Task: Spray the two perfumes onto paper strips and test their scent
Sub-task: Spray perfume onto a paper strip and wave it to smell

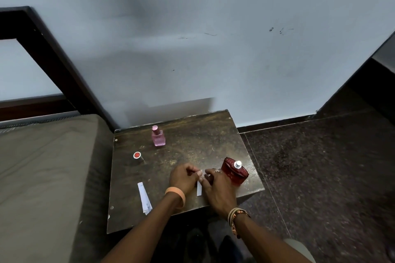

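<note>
Left hand (183,178) and right hand (219,191) meet over the desk (192,134), curled fingers (198,174) pinching one strip (199,189) by its top, probably to steady it for spraying. The uncapped red bottle (235,174) stands just right of the fingers, within reach; cap (137,155), pink bottle (158,136) and spare strips (145,198) sit left of them

We note the pink perfume bottle (158,136), capped and upright, near the far edge of the table (198,132). The red perfume bottle (234,174) stands uncapped near the right edge, its silver spray nozzle bared. A red-topped cap (137,156) sits well apart at the left. One white paper strip (199,188) is pinched at its far end between the left hand (183,177) and right hand (218,190). The loose paper strips (145,198) lie flat and overlapping at the front left.
</note>
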`<action>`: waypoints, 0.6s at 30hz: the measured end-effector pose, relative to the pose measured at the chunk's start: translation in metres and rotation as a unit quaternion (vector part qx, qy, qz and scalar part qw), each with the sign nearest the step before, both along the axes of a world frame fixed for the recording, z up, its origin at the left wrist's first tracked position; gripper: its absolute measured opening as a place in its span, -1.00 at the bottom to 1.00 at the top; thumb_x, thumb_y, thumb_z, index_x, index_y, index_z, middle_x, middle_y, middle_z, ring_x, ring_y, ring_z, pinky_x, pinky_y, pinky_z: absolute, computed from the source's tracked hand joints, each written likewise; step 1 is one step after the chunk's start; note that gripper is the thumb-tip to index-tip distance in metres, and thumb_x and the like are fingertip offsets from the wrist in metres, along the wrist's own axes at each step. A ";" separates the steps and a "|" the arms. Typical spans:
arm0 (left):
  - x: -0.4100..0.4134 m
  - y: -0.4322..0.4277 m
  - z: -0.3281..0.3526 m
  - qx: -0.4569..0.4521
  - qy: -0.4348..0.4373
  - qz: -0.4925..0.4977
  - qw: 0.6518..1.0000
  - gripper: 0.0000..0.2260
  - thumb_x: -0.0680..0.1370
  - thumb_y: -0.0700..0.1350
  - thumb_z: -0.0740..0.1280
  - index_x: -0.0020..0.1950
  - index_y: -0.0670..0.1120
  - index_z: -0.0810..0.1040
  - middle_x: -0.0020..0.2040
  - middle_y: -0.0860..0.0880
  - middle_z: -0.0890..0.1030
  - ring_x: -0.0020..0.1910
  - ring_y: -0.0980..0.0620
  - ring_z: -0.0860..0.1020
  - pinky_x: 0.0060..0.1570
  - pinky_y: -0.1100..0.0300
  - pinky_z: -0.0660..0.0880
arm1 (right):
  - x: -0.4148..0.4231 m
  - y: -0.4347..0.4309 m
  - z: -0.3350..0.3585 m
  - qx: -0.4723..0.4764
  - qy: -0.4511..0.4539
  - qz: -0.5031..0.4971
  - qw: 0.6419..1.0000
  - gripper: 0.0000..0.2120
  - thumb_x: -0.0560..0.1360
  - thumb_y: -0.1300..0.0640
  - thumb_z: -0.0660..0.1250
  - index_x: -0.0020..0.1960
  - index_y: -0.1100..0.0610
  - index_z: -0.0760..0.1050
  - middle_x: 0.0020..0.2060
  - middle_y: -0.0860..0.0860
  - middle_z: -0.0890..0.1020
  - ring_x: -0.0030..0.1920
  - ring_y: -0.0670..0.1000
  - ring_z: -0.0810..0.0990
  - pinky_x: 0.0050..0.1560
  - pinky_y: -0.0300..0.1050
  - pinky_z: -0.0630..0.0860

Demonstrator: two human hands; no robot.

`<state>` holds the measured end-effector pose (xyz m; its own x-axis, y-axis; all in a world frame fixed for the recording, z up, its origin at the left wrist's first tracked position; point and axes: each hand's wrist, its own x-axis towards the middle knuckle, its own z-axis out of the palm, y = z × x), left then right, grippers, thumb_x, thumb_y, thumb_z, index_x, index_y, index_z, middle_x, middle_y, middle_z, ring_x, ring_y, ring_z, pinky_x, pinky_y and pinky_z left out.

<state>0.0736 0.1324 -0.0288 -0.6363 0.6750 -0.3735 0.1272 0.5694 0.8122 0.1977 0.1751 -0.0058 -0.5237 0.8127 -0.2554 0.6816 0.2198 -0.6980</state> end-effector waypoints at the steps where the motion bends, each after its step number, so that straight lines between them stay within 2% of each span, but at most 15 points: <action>1: -0.001 -0.001 0.006 0.006 -0.014 0.002 1.000 -0.84 0.42 -0.16 0.48 -0.31 0.03 0.59 -0.32 0.06 0.66 -0.25 0.05 0.63 -0.15 0.15 0.57 | 0.000 -0.001 0.006 -0.007 0.014 -0.005 1.000 -0.67 0.57 -0.04 0.31 0.26 0.08 0.57 0.10 -0.02 0.63 0.10 -0.06 0.60 0.13 -0.15 0.51; 4: -0.006 -0.003 0.025 0.044 -0.082 0.020 0.995 -0.91 0.45 -0.19 0.46 -0.26 -0.08 0.62 -0.31 -0.07 0.67 -0.28 -0.03 0.61 -0.17 0.07 0.59 | -0.001 -0.002 0.022 -0.027 0.060 -0.009 0.998 -0.83 0.56 0.02 0.34 0.02 0.05 0.68 -0.12 -0.08 0.71 -0.12 -0.16 0.64 -0.02 -0.03 0.59; 6: -0.005 -0.003 0.049 0.062 -0.108 0.006 0.992 -0.93 0.46 -0.21 0.44 -0.21 -0.13 0.61 -0.32 -0.12 0.66 -0.32 -0.04 0.56 -0.27 0.12 0.54 | 0.002 -0.002 0.038 -0.019 0.073 -0.020 0.997 -0.84 0.56 0.04 0.35 -0.07 0.06 0.68 -0.21 -0.08 0.71 -0.18 -0.14 0.64 -0.07 -0.03 0.59; 10: 0.009 0.000 0.099 0.096 -0.131 -0.008 0.987 -0.94 0.46 -0.19 0.45 -0.11 -0.10 0.61 -0.28 -0.05 0.65 -0.30 0.02 0.57 -0.30 0.19 0.50 | 0.010 0.001 0.072 -0.006 0.103 -0.043 0.994 -0.86 0.57 0.03 0.31 -0.12 -0.02 0.61 -0.30 -0.13 0.64 -0.22 -0.14 0.61 -0.11 -0.06 0.57; 13: 0.024 0.003 0.127 0.118 -0.098 -0.035 0.988 -0.97 0.48 -0.17 0.43 -0.16 -0.09 0.66 -0.24 -0.07 0.69 -0.26 0.02 0.59 -0.27 0.20 0.52 | 0.023 0.002 0.093 0.031 0.094 -0.063 0.993 -0.85 0.57 -0.07 0.27 -0.11 -0.07 0.57 -0.26 -0.13 0.65 -0.19 -0.12 0.62 -0.12 -0.05 0.58; 15: 0.034 0.005 0.143 0.135 -0.093 -0.038 0.986 -0.96 0.48 -0.16 0.43 -0.16 -0.08 0.67 -0.23 -0.08 0.70 -0.25 0.02 0.59 -0.25 0.18 0.53 | 0.030 0.004 0.105 0.023 0.117 -0.074 0.990 -0.86 0.58 -0.03 0.26 -0.08 -0.03 0.56 -0.24 -0.11 0.63 -0.19 -0.09 0.61 -0.13 -0.03 0.58; 18: 0.050 0.010 0.159 0.156 -0.081 -0.049 0.983 -0.94 0.50 -0.17 0.41 -0.14 -0.10 0.68 -0.21 -0.13 0.69 -0.25 0.02 0.59 -0.27 0.21 0.53 | 0.043 0.008 0.121 0.026 0.146 -0.090 0.985 -0.82 0.59 -0.02 0.26 -0.06 0.04 0.57 -0.23 -0.11 0.61 -0.19 -0.08 0.58 -0.18 -0.10 0.50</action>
